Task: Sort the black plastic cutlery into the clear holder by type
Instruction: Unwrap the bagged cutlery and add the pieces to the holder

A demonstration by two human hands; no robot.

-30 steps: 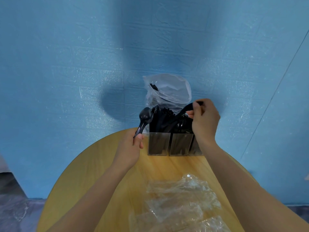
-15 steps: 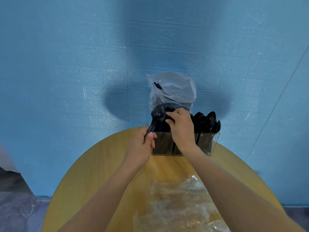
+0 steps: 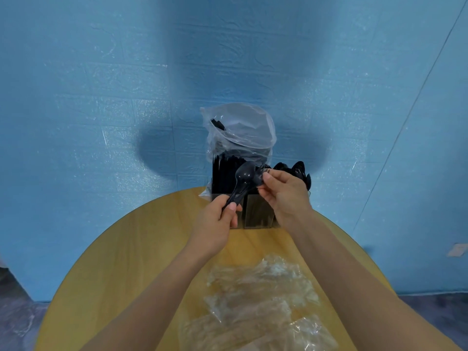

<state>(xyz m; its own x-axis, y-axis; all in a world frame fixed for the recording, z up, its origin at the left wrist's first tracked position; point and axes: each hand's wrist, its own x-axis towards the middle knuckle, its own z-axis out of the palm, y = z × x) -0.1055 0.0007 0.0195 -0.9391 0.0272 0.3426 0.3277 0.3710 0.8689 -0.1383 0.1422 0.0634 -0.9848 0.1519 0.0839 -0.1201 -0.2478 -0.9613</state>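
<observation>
So the clear holder (image 3: 255, 214) sits at the far edge of the round wooden table (image 3: 141, 249), right up against the blue brick-textured wall (image 3: 101, 97), and it's a boxy see-through thing split into upright compartments with flat glossy walls. The left compartment is packed with straight black handles (image 3: 222, 173) standing on end, can't really tell which type they are, and the right one has a bunch of rounded black spoon bowls (image 3: 295, 168) poking out the top; the middle section is mostly hidden behind the hands, so what's in there is unclear. Behind the holder there's a crinkly clear plastic bag (image 3: 240, 130), puffed up into a dome shape with some dark pieces showing inside. The left hand (image 3: 215, 226) grips a black plastic spoon (image 3: 244, 177) by the handle, fingers curled round it, with the shiny oval bowl pointing up in front of the holder. The right hand (image 3: 283, 196) is pinching something dark right next to that spoon bowl, thumb and fingertips closed on it; there look to be fork tines (image 3: 263, 168) sticking up just above the fingers, but it's too small and dark to be sure it's a fork. Nearer the camera, a pile of empty crumpled clear wrappers (image 3: 258, 305) lies on the tabletop, all wrinkly and shiny against the smooth yellowish wood grain
</observation>
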